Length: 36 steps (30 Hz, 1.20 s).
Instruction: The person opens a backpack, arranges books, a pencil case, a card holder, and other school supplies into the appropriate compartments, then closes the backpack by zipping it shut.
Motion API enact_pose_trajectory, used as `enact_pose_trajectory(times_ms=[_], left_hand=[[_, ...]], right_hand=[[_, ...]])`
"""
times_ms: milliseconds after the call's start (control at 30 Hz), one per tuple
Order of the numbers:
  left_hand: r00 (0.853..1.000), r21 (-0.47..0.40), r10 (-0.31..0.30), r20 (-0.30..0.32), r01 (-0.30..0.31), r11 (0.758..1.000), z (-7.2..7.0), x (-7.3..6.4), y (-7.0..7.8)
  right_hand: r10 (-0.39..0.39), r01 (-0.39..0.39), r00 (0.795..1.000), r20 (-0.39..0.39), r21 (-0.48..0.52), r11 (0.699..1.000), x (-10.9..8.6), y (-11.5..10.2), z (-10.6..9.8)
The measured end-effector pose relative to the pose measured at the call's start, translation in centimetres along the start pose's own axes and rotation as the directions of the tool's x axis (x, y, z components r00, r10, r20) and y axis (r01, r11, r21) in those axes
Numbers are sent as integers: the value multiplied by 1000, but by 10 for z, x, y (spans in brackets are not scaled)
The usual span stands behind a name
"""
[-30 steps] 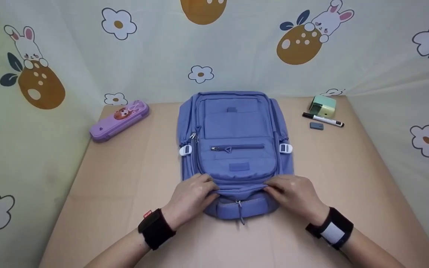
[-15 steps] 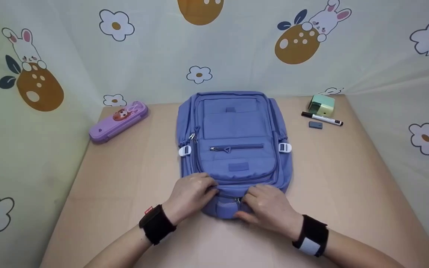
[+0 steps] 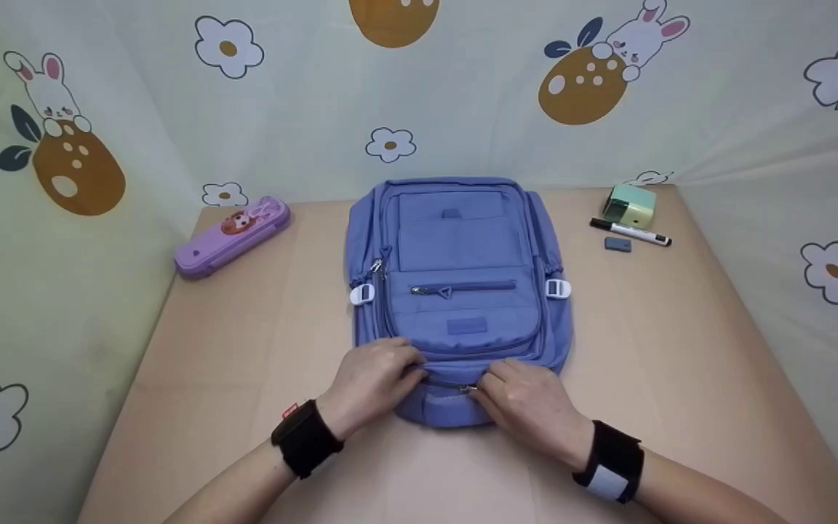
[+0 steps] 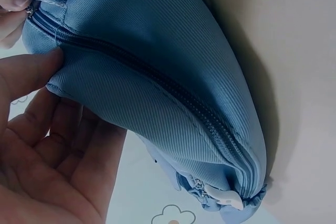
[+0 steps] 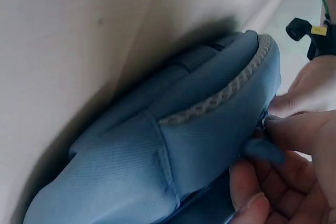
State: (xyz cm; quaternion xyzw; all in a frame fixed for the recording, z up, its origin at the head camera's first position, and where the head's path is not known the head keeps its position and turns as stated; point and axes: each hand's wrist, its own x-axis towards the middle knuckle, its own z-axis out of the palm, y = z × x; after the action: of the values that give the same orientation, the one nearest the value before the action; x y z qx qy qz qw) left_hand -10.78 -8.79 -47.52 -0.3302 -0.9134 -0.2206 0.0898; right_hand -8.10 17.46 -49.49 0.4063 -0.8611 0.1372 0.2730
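A blue backpack [image 3: 463,240] lies flat, front up, with its top end toward me or its base, I cannot tell which. My left hand [image 3: 375,378] pinches the fabric beside a curved zipper [image 4: 157,80], thumb above and fingers beneath. Just to its right, my right hand [image 3: 528,400] holds the zipper's pull at the metal slider [image 3: 467,388]. In the right wrist view the blue pull tab [image 5: 265,150] pokes out between the right thumb and fingers. In the left wrist view the zipper teeth look closed from the slider to the far side.
A purple pencil case [image 3: 233,236] lies at the back left of the table [image 3: 244,437]. At the back right are a green pencil sharpener [image 3: 630,206], a marker [image 3: 630,232] and a small grey-blue block [image 3: 617,244]. Patterned cloth [image 3: 302,109] surrounds the table.
My right hand left the fabric at the right, moved left and took hold of the zipper pull; its thumb has since closed in. My left hand stays almost in place.
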Motion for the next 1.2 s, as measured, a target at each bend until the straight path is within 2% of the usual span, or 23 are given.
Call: enact_pose_trajectory(times_ms=[300,500,700,900,1033,1200], left_hand=[[999,-3,-37,26,37,999,-3,-3,0],[1000,26,-16,13,16,1000,-3,-6,0],[1000,33,-14,25,13,999,-4,-6,-1],[999,37,4,38,-5,999,-5,-6,1],[998,43,26,58,-29,999,-8,-2,7],[991,54,45,127,-53,997,-9,14,20]], right_hand=[[85,-85,996,29,7,996,-15,10,-13],[145,-142,986,77,-35,989,-26,21,-23],[217,-209,968,129,-76,975,-34,34,-33],[225,-216,967,123,-84,973,-39,38,-35],[227,-224,969,94,-48,973,-39,38,-34],[238,-236,968,83,-32,971,-40,37,-34]])
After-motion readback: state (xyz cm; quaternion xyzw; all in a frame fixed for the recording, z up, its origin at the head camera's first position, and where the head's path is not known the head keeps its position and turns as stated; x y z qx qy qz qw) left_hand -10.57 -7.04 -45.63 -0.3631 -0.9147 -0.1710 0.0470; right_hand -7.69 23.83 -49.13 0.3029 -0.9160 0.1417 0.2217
